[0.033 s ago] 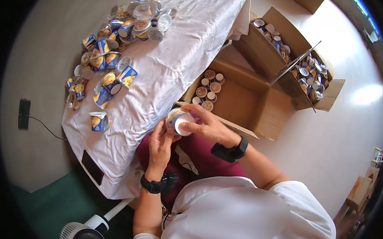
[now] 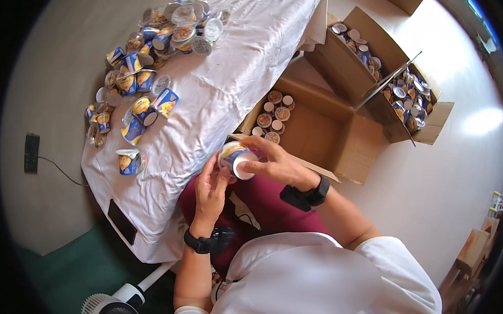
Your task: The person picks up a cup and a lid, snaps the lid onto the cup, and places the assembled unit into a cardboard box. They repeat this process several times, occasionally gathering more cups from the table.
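Note:
Over my lap, a blue, yellow and white snack cup [image 2: 232,155] lies tilted between my two hands, its white round end towards me. My left hand [image 2: 210,193] closes on its left side with fingers and thumb. From the right, my right hand [image 2: 281,166] grips it, the thumb lying against the white end. Just beyond my hands stands an open cardboard box [image 2: 318,133], with several cups [image 2: 276,114] set upright along its left side. A heap of similar cups [image 2: 145,80], some with clear domed lids, covers the far left of the cloth-covered table [image 2: 225,74].
A single cup [image 2: 129,162] stands near the table's left side, and a black phone [image 2: 122,221] lies at its near edge. Two cardboard boxes full of cups [image 2: 409,102] stand at the far right. A fan [image 2: 113,310] is at the lower left.
My right hand and wrist have shifted very slightly to the right. The cup stays between both hands.

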Available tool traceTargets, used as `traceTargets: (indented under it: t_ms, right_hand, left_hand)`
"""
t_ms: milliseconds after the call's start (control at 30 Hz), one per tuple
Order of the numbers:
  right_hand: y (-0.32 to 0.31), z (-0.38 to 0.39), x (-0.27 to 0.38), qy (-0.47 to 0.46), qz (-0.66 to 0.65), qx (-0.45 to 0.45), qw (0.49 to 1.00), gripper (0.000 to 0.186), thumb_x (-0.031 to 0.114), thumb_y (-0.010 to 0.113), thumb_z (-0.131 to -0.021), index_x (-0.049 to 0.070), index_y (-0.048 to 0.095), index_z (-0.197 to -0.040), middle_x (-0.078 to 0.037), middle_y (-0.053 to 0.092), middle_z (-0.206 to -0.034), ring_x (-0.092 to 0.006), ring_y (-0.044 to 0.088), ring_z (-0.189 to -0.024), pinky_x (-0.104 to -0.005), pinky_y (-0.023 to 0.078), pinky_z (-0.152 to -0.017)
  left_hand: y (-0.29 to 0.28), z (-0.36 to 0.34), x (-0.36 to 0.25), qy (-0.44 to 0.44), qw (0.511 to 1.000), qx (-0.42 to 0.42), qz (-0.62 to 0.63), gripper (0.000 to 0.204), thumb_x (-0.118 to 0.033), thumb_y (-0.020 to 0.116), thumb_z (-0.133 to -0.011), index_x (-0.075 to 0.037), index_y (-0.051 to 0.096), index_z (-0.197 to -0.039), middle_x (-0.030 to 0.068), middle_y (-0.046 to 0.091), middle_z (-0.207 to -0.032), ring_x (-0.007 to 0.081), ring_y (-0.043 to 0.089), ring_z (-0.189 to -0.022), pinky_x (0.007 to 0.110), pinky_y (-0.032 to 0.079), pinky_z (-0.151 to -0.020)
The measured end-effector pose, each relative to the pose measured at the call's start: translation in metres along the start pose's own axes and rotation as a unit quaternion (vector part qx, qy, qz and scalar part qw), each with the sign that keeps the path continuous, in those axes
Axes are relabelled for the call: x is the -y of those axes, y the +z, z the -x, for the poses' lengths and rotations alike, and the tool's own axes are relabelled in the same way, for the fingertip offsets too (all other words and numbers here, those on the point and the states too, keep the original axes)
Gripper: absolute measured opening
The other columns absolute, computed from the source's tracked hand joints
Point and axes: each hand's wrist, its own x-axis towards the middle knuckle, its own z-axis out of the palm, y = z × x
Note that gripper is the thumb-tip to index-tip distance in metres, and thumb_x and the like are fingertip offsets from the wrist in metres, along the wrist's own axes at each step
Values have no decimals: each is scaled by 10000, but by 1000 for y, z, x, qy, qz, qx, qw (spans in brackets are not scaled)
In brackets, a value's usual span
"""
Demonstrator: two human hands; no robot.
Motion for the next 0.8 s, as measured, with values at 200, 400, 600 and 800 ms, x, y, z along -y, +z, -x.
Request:
traceTargets:
  t_ms: [200,400,600,800]
  right_hand:
    - [-48,-12,-24,-83,-175,-57,979,526,114,657,-856,73,439,-1334,-135,567,-1133,-213,597,-1005,-314,498,-845]
    - [-118,-25,-60,19,-333,-128,934,434,238,598,-912,43,466,-1276,-103,563,-1139,-190,586,-1029,-313,522,-848]
    - [-161,-55,-185,226,-275,-112,928,445,275,572,-927,58,431,-1289,-96,558,-1166,-217,598,-1022,-360,509,-871]
    - [-151,-73,-300,362,-186,-102,908,539,253,600,-861,77,438,-1344,-108,563,-1205,-236,579,-1034,-411,489,-885]
  left_hand:
    - [24,-55,-6,-23,997,54,-45,486,-150,576,-930,24,394,-1346,90,606,-1061,91,562,-923,235,456,-811]
    - [40,-99,-4,-41,993,110,-15,447,-223,535,-952,23,428,-1310,133,536,-1234,174,559,-1068,291,449,-901]
    - [16,-105,17,-135,989,52,15,319,-183,511,-960,12,495,-1212,123,595,-1133,175,605,-983,278,476,-845]
    - [-15,-90,0,31,984,-105,-138,235,-137,481,-958,46,553,-1088,124,644,-951,151,633,-784,267,506,-710]
